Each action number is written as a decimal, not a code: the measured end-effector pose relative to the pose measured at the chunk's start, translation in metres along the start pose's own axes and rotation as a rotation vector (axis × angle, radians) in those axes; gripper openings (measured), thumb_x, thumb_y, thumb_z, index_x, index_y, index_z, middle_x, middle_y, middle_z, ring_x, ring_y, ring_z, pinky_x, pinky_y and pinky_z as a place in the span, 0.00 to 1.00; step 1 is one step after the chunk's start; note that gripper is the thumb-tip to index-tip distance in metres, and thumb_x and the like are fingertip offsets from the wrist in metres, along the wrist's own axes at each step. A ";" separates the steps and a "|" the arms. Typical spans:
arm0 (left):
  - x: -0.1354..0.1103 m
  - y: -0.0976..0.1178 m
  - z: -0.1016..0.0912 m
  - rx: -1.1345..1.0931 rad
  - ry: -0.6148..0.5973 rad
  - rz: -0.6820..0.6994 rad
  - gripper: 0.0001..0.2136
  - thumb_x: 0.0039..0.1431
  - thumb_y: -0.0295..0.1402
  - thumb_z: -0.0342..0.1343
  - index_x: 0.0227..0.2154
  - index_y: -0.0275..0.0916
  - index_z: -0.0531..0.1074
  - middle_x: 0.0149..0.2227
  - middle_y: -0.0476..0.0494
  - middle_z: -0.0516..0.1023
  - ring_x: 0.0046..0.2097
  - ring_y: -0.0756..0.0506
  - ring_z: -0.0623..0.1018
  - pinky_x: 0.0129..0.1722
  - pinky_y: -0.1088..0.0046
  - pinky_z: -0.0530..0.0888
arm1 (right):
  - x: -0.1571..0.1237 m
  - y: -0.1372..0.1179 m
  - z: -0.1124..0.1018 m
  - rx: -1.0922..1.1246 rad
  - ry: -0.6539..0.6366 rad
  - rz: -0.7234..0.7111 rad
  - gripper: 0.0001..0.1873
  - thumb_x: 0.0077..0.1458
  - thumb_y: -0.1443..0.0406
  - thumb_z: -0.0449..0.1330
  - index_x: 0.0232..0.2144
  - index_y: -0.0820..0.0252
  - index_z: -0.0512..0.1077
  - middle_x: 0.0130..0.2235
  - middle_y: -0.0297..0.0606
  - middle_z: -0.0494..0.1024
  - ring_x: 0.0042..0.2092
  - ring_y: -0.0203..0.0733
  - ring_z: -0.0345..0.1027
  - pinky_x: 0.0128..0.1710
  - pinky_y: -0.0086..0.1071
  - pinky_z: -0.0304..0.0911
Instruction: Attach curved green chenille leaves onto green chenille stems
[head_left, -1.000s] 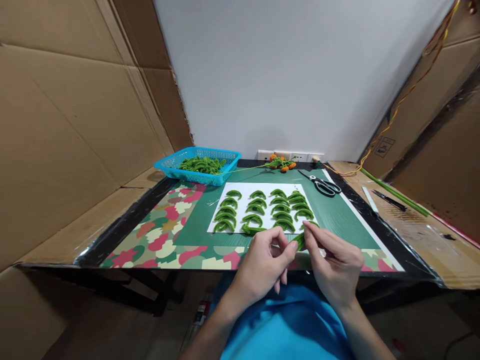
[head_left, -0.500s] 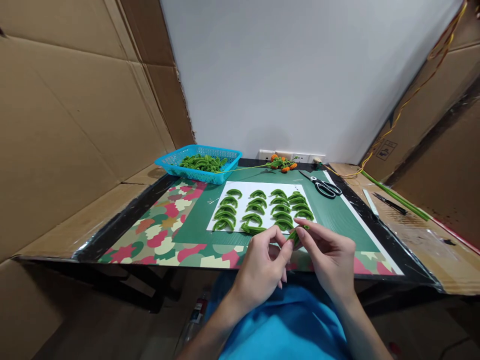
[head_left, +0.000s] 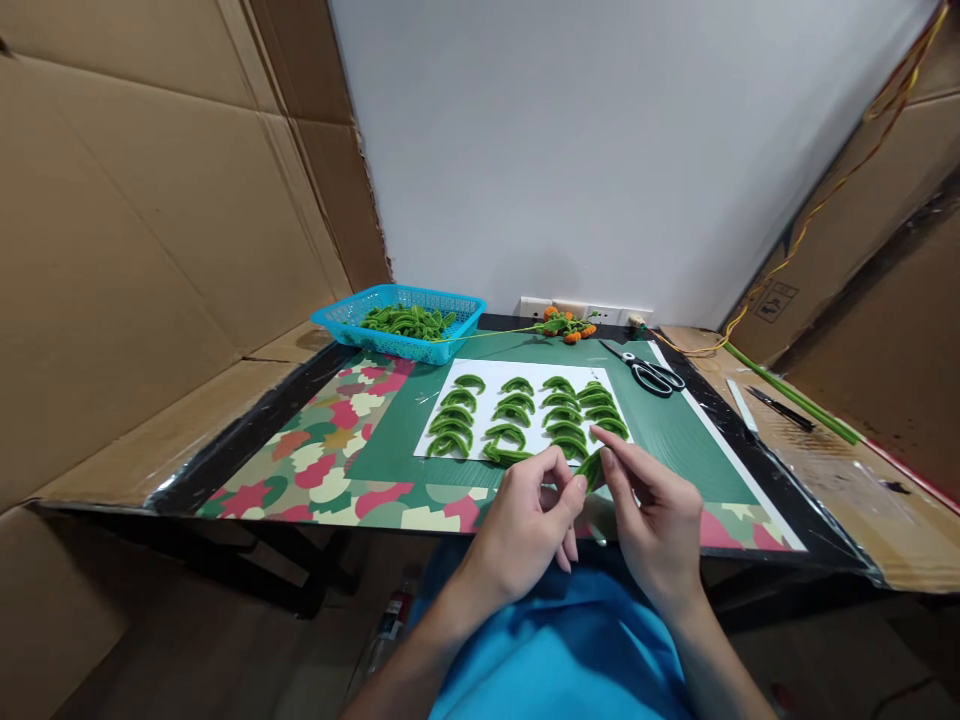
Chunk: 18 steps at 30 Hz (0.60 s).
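Note:
A green pipe-cleaner leaf (head_left: 592, 470) is pinched between my two hands, just in front of the paper's near edge. My left hand (head_left: 529, 520) grips its lower end between thumb and forefinger, the other fingers curled. On the upper end, the thumb and forefinger of my right hand (head_left: 660, 520) close around it, partly hiding the tip. Beyond my hands, a white sheet of paper (head_left: 491, 380) carries several curved green pipe-cleaner pieces (head_left: 514, 408) laid in columns.
At the back left stands a blue plastic basket (head_left: 349, 332) holding more green pieces. Orange pipe-cleaner flowers (head_left: 566, 325) lie near the wall sockets. Black-handled scissors (head_left: 652, 377) rest on the green cutting mat (head_left: 675, 440). Tweezers (head_left: 780, 408) and green stems (head_left: 795, 395) lie at the right.
My right hand has shifted slightly down and left, and more of the leaf shows between my fingers. The left hand stays almost in place.

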<state>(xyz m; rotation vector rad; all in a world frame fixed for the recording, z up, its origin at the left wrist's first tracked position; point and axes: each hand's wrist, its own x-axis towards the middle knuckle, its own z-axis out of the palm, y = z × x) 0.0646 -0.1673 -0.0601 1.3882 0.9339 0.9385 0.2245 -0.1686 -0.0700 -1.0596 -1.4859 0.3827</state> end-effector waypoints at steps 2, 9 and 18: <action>0.001 -0.002 -0.001 -0.016 -0.020 -0.004 0.19 0.70 0.53 0.53 0.35 0.41 0.63 0.18 0.53 0.72 0.18 0.49 0.74 0.18 0.78 0.70 | 0.000 0.001 0.001 0.033 0.011 0.019 0.15 0.67 0.63 0.63 0.53 0.54 0.82 0.49 0.43 0.86 0.43 0.46 0.83 0.41 0.35 0.78; 0.000 0.004 -0.003 0.004 -0.087 -0.003 0.19 0.70 0.52 0.53 0.34 0.41 0.64 0.24 0.53 0.71 0.22 0.51 0.75 0.19 0.79 0.72 | -0.002 -0.002 -0.001 0.067 0.045 0.004 0.13 0.66 0.65 0.63 0.50 0.54 0.84 0.45 0.41 0.86 0.39 0.43 0.81 0.34 0.31 0.74; 0.000 0.002 -0.003 -0.001 -0.098 0.008 0.17 0.71 0.49 0.55 0.34 0.41 0.64 0.24 0.53 0.71 0.22 0.52 0.74 0.20 0.80 0.70 | -0.002 -0.001 -0.002 0.054 0.074 -0.013 0.15 0.66 0.68 0.62 0.51 0.53 0.84 0.37 0.34 0.83 0.30 0.34 0.72 0.30 0.28 0.67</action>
